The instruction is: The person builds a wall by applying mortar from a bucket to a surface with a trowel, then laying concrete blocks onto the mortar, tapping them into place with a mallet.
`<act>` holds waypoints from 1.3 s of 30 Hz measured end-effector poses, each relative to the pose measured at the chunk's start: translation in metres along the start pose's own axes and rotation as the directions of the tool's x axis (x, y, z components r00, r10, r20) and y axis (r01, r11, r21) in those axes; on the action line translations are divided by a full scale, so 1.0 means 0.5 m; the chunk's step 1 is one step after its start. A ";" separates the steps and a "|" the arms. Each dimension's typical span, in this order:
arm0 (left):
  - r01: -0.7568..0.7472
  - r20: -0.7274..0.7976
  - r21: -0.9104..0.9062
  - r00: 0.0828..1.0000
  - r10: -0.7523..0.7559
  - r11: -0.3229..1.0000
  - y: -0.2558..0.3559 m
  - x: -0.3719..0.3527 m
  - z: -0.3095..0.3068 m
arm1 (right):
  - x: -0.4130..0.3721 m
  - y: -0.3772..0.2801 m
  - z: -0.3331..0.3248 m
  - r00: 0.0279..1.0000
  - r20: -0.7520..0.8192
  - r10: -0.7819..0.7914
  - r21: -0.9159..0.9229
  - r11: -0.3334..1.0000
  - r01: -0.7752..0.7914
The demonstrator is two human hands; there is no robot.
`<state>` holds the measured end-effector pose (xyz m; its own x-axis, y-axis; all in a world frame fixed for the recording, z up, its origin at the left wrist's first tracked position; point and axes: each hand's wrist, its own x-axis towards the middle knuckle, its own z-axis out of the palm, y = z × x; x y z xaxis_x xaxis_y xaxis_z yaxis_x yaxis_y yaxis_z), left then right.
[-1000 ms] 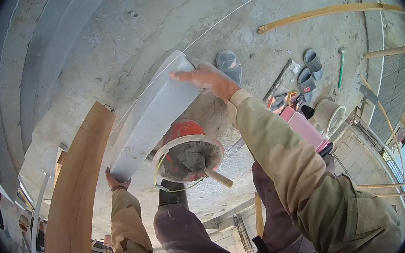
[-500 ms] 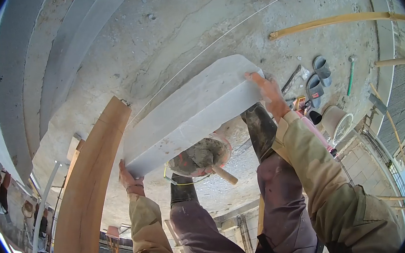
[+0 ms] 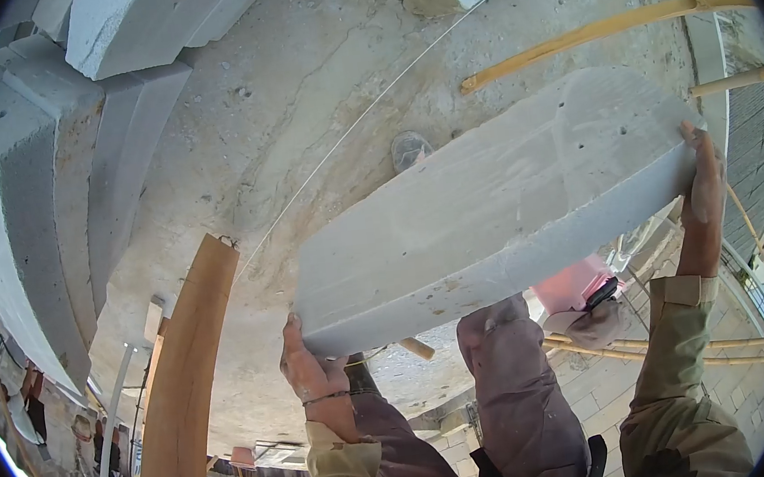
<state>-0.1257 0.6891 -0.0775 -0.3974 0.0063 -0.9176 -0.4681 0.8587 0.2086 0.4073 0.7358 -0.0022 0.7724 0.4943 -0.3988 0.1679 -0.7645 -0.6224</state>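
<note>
A large pale grey block (image 3: 490, 199) spans the space between my hands, its broad face towards the camera. My left hand (image 3: 309, 362) grips its lower left end, fingers closed round the corner. At the far right end, my right hand (image 3: 705, 181) is closed on the other edge. Below the block the tip of a wooden handle (image 3: 418, 348) sticks out; the bucket of mortar it stood in is hidden. My legs (image 3: 518, 382) are under and behind the block.
A curved wooden plank (image 3: 184, 390) stands at the left. Stacked pale blocks (image 3: 32, 182) fill the upper left. A white string (image 3: 337, 161) crosses the concrete floor. Bamboo poles (image 3: 593, 33) lie at the upper right. A pink container (image 3: 578, 283) shows beyond the block.
The block has risen towards the camera and shifted right with both hands, now covering the mortar bucket and slippers. The boot tip above the block has come into view.
</note>
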 end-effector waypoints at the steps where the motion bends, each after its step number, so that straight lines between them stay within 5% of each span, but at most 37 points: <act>1: 0.004 0.013 -0.004 1.000 -0.004 1.000 0.015 -0.014 0.013 | 0.004 -0.033 0.005 1.000 -0.009 -0.010 -0.004 1.000 0.010; 5: -0.105 -0.018 -0.037 0.994 0.104 0.994 0.112 -0.006 0.027 | 0.016 -0.153 0.113 0.957 0.049 -0.285 -0.072 0.955 0.288; 9: -0.201 -0.130 -0.049 0.972 0.193 0.978 0.238 0.090 0.020 | 0.034 -0.244 0.314 0.964 0.232 -0.132 0.044 0.991 0.125; 17: -0.255 -0.121 -0.049 0.961 0.248 0.966 0.343 0.308 -0.030 | 0.144 -0.232 0.659 0.902 0.426 -0.070 -0.106 0.986 0.127; 25: -0.192 -0.095 0.037 0.976 0.195 0.981 0.287 0.417 -0.037 | 0.176 -0.129 0.728 0.934 0.349 0.076 -0.233 0.972 0.008; 28: -0.275 -0.057 0.101 0.958 0.281 0.956 0.248 0.488 -0.070 | 0.156 -0.133 0.722 0.919 0.376 0.118 -0.286 0.958 -0.006; 39: -0.289 -0.074 0.142 0.951 0.301 0.947 0.212 0.498 -0.029 | 0.146 -0.093 0.708 0.920 0.386 0.063 -0.275 0.960 0.050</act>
<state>-0.2854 0.7742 -0.2791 -0.5773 0.2267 -0.7844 -0.2161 0.8840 0.4145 0.2390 0.9538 -0.2411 0.4846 0.5666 -0.6665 0.3681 -0.8232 -0.4322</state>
